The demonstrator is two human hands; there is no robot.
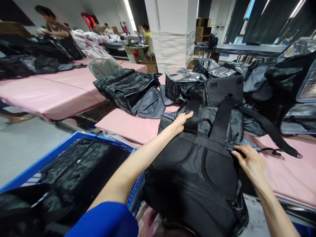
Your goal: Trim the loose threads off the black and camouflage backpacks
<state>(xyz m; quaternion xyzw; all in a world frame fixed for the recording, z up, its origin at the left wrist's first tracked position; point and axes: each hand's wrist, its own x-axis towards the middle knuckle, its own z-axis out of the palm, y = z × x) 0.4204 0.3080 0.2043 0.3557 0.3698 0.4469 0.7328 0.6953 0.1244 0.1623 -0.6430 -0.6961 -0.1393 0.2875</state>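
Observation:
A black backpack with mesh back panels (pixel 197 184) lies in front of me, its back side up and its upper part on the pink table. My left hand (pixel 181 121) is on the left shoulder strap (pixel 192 120), thumb stretched out over it and the other fingers mostly hidden. The right strap (pixel 222 118) stretches away across the camouflage part of the bag. At the bag's right edge, my right hand (pixel 248 159) pinches a small dark piece of fabric (pixel 230 147) between thumb and fingers.
A blue crate (pixel 81 135) with camouflage bags stands at the left. More camouflage bags (pixel 125 87), some silver-lined (pixel 184 77), are on the pink table (pixel 130 125) beyond the backpack. People (pixel 55 28) work in the background, near a white wrapped pillar (pixel 171 42).

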